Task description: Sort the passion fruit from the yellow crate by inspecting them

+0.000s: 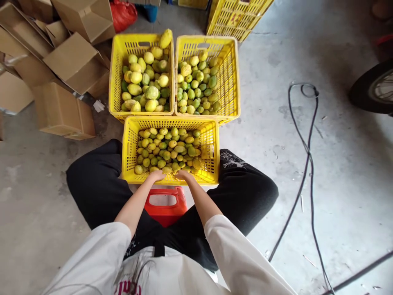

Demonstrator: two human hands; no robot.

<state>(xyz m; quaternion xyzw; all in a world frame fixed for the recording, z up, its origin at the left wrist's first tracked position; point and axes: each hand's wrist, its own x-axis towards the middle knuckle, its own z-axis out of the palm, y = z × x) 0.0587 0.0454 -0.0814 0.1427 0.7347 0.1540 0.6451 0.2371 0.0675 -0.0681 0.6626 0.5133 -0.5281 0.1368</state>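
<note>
A yellow plastic crate (170,180) stands between my knees, holding many small green and yellow lemons (172,151). At its near side, my left hand (157,175) reaches over the rim, fingers stretched inward beside the closest lemons. My right hand (183,175) is a short way to its right, also over the rim, with fingers pointing in toward the fruit. Both hands look open, though the fingertips are small and partly lost among the lemons. Behind are two more yellow crates: the left one (111,73) has larger lemons, the right one (238,78) greener ones.
A red plastic stool (166,213) is between my legs. Cardboard boxes (61,108) pile up at left, near a red bag (124,15). Stacked yellow crates (235,18) stand behind. A black cable (308,151) lies on the floor at right, near a wheel (374,88).
</note>
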